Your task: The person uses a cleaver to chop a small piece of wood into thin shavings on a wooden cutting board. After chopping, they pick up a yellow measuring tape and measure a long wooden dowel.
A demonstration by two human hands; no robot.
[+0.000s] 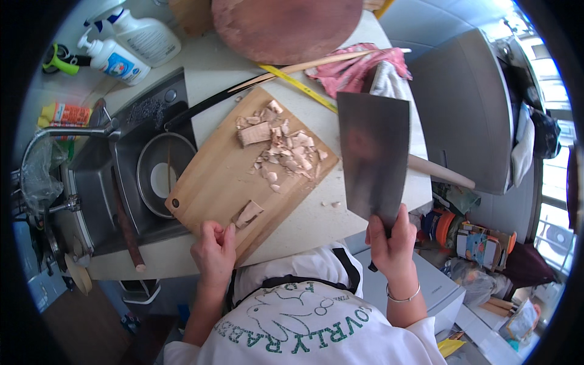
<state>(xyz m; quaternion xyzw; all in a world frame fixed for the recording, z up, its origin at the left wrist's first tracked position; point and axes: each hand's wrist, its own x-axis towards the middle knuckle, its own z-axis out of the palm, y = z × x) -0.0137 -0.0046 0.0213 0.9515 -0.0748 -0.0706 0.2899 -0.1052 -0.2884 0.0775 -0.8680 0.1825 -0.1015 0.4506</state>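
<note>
My right hand grips the handle of a wide-bladed cleaver, its blade raised right of the wooden cutting board. My left hand is at the board's near edge with fingers curled together. Its fingertips are beside a single pale piece with brown edges; I cannot tell whether they pinch it. Farther up the board lies a loose heap of pale beige chopped pieces, with one larger blocky chunk at its left. What the pieces are is not clear.
Left of the board is a double steel sink holding a round metal basin. A brown stick lies across its front edge. Behind are a round wooden block, a long stick, a yellow strip and a pink cloth.
</note>
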